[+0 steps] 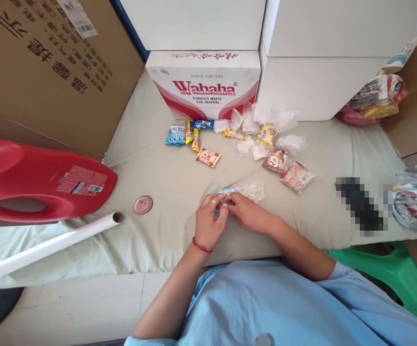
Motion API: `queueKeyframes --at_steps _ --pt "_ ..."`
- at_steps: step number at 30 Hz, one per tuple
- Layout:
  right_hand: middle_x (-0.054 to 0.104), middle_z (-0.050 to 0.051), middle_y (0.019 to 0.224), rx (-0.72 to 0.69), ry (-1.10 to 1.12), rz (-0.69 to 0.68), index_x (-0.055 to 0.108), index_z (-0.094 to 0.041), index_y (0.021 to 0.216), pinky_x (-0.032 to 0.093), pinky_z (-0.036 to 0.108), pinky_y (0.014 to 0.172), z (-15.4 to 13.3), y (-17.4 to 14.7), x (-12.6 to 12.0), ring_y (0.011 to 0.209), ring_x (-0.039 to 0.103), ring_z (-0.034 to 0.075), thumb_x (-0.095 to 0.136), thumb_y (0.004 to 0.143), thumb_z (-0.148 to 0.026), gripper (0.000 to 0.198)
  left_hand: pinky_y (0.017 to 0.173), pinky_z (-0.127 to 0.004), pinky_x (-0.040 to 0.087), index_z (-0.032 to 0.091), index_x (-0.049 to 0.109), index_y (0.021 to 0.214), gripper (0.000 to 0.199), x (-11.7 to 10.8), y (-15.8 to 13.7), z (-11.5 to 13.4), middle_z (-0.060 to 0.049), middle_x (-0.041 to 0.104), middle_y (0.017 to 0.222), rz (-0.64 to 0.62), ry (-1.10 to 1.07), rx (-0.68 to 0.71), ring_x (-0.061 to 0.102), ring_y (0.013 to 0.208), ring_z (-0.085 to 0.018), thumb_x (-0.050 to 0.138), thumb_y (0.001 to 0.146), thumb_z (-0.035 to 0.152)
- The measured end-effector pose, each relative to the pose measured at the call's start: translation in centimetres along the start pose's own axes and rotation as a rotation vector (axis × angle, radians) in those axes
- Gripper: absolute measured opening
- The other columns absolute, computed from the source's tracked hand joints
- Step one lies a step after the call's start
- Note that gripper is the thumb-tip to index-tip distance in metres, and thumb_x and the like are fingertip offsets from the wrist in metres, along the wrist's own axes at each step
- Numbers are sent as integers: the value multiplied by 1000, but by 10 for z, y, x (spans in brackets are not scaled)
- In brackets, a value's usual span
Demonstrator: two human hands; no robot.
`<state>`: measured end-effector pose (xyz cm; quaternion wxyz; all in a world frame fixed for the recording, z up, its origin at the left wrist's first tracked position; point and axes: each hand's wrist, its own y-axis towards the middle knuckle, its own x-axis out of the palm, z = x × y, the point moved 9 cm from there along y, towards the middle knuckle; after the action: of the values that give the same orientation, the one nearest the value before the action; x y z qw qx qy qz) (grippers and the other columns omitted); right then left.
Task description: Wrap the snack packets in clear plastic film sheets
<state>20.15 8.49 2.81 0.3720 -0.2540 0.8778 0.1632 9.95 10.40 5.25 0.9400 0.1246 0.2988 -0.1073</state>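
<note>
Both of my hands meet over the cloth-covered bed or table, near its front edge. My left hand [212,218], with a ring and a red wrist string, has its fingers closed on a clear plastic bag [254,191]. My right hand [250,211] pinches the same bag close to the left fingertips. A light blue packet [226,190] shows under the fingers, partly hidden; I cannot tell whether it is inside the bag. Beyond the hands lie a cream snack packet [208,157], a light blue packet [176,135], small yellow packets [195,140] and brownish packets [298,177].
A white and red Wahaha carton [204,89] stands at the back, with crumpled clear bags [273,115] before it. To the left are a red jug [42,180], a white tube [53,247] and a pink round disc [143,205]. A green stool [406,274] stands right.
</note>
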Motion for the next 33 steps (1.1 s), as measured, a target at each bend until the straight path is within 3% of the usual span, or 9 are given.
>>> queueKeyframes --at_steps 4,9,12,15,18,25,28,31,33 --pt "69 10 120 -9 157 92 69 -21 125 51 37 99 5 -23 -29 113 63 21 43 99 -11 38 104 -51 51 19 72 125 40 29 -12 8 -13 70 133 -88 316 138 62 120 -30 50 92 20" --pt "63 16 124 467 -247 477 68 -20 131 49 50 101 47 -56 -71 115 57 31 56 99 -31 36 104 -51 48 17 61 144 57 47 -33 6 -15 59 153 -105 550 174 58 131 -34 55 88 15" --pt "60 17 133 512 -393 364 73 -19 117 45 53 106 51 -54 -64 121 51 36 65 94 -34 28 105 -48 47 19 56 150 61 49 -40 6 -12 57 156 -69 573 207 59 132 -32 52 89 14" --pt "68 12 115 526 -287 260 71 -21 101 50 41 94 49 -44 -60 105 60 28 57 99 -27 16 107 -47 48 20 53 153 61 49 -45 3 -10 56 157 -48 556 231 60 133 -30 51 92 14" --pt "71 5 96 519 -132 206 67 -22 103 49 31 83 36 -17 -60 88 64 20 54 101 -26 13 112 -49 48 18 53 153 60 50 -49 1 -12 56 157 -33 532 253 57 138 -30 49 93 13" --pt "66 12 115 512 -342 -85 66 -18 111 49 31 81 6 63 -16 91 65 21 48 104 -19 20 116 -53 51 9 65 137 51 42 -63 3 -19 67 139 -50 292 414 49 147 -33 50 88 8" --pt "63 15 115 436 -470 -56 65 -15 113 50 36 88 -5 73 -1 103 61 27 54 105 -33 22 113 -52 53 14 69 128 44 19 -74 1 -17 71 128 27 219 448 58 135 -31 51 88 7" --pt "61 16 117 371 -568 37 63 -15 115 51 44 93 -16 68 6 111 55 33 69 94 -56 47 111 -53 52 18 70 120 38 1 -82 -5 -11 75 114 67 209 423 65 120 -27 51 89 6" --pt "60 16 118 378 -599 79 63 -16 116 51 46 92 -18 64 9 110 53 34 74 90 -57 50 112 -52 50 19 70 117 36 -5 -84 -10 -9 76 111 71 219 397 68 115 -25 51 90 5"
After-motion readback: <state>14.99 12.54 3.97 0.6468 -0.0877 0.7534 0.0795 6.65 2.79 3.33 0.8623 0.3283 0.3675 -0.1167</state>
